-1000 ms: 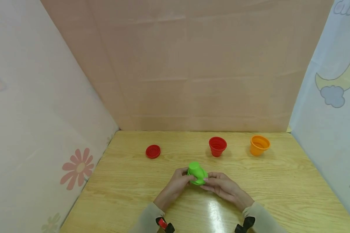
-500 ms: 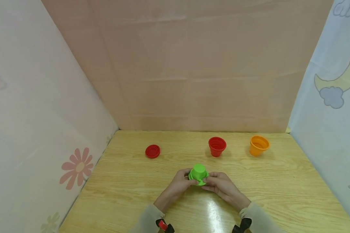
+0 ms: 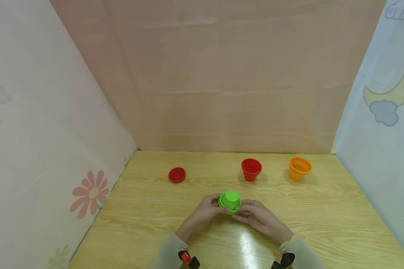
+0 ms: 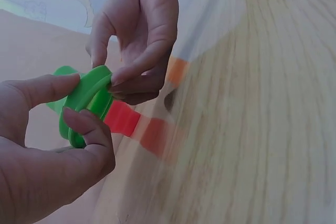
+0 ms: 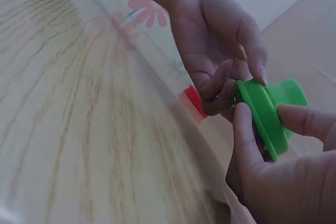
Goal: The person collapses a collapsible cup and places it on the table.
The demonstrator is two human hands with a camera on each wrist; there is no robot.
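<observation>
Between both hands is a green collapsible cup (image 3: 231,199), held with its narrow base turned up and away from the person. My left hand (image 3: 207,210) pinches its rim from the left, thumb on the near side. From the right, my right hand (image 3: 256,216) pinches the opposite part of the rim. The left wrist view shows the green cup (image 4: 86,95) tipped on its side, with thumbs and curled fingers squeezing its wide edge. In the right wrist view the cup's wall (image 5: 265,114) looks partly folded into rings.
An upright red cup (image 3: 251,170) stands beyond the hands, and an orange cup (image 3: 299,169) farther right. A flat red collapsed cup (image 3: 177,175) lies at the left. The wooden table (image 3: 141,216) meets a brown back panel and pale patterned side walls.
The green cup has turned from leaning left to facing its base more upward and forward, and shifted slightly right. Both hands keep their pinch on its rim. The other cups stay put.
</observation>
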